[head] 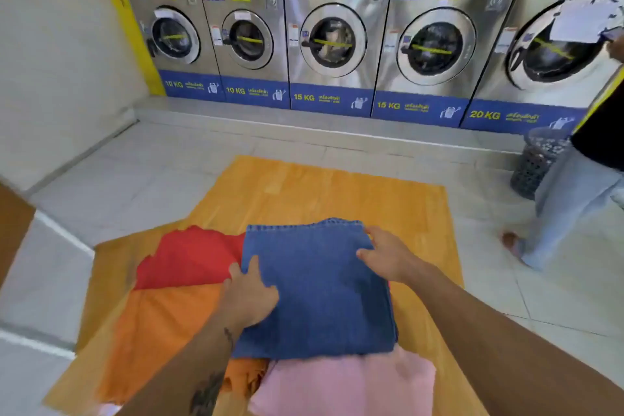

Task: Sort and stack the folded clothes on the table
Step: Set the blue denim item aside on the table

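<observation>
A folded blue denim piece lies in the middle of the wooden table. My left hand grips its left edge, thumb on top and fingers on the cloth. My right hand holds its far right corner, fingers curled over the edge. To the left lies a folded red garment, touching the denim. An orange garment is spread below the red one. A pink folded cloth sits at the near edge, partly under the denim.
A row of steel washing machines stands along the far wall. At the right a person in light jeans stands beside a dark mesh laundry basket. Tiled floor surrounds the table.
</observation>
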`<action>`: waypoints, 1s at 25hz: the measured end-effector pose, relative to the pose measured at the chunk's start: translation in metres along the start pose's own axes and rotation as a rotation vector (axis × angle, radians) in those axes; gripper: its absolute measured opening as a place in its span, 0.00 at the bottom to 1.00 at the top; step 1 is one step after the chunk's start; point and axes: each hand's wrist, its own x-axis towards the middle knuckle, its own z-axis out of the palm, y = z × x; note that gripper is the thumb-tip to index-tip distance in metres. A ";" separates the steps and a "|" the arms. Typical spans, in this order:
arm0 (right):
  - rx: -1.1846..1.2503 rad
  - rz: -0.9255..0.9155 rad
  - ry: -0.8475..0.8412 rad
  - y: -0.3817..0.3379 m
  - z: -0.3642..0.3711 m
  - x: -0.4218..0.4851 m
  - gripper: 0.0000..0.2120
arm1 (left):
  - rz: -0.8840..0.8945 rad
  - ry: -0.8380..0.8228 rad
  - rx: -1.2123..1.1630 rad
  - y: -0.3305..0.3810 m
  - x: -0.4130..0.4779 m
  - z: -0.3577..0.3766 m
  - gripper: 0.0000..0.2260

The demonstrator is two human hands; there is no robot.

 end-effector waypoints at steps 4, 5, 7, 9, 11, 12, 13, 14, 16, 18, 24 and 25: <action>-0.022 0.018 -0.032 0.016 0.017 0.011 0.33 | 0.000 0.002 0.115 -0.005 0.001 0.018 0.36; -0.038 0.037 -0.033 0.017 0.022 0.013 0.34 | -0.007 0.019 0.124 -0.004 0.002 0.019 0.35; -0.068 0.047 -0.022 0.017 0.028 0.015 0.34 | 0.000 0.040 0.145 -0.002 0.003 0.020 0.35; -0.098 0.023 0.013 0.015 0.030 0.016 0.34 | 0.048 0.075 0.149 -0.003 0.002 0.019 0.34; -0.118 -0.018 0.052 0.012 0.035 0.014 0.34 | 0.112 0.104 0.106 -0.009 0.002 0.019 0.32; -0.117 -0.041 0.069 0.009 0.036 0.012 0.34 | 0.133 0.107 0.079 -0.011 0.002 0.019 0.31; -0.102 -0.052 0.084 0.008 0.038 0.012 0.34 | 0.149 0.107 0.042 -0.013 0.004 0.018 0.30; -0.059 -0.042 0.097 0.006 0.040 0.011 0.34 | 0.169 0.104 0.005 -0.016 0.007 0.017 0.30; 0.059 0.034 0.121 0.001 0.040 0.011 0.34 | 0.218 0.096 -0.060 -0.019 0.011 0.015 0.29; 0.068 0.093 0.116 -0.004 0.044 0.009 0.35 | 0.245 0.081 -0.063 -0.016 0.012 0.014 0.28; -0.177 0.032 0.155 -0.015 0.062 -0.002 0.33 | 0.267 0.081 -0.115 -0.011 0.016 0.013 0.27; -0.167 0.022 0.172 -0.016 0.062 -0.002 0.33 | 0.276 0.082 -0.133 -0.012 0.017 0.013 0.27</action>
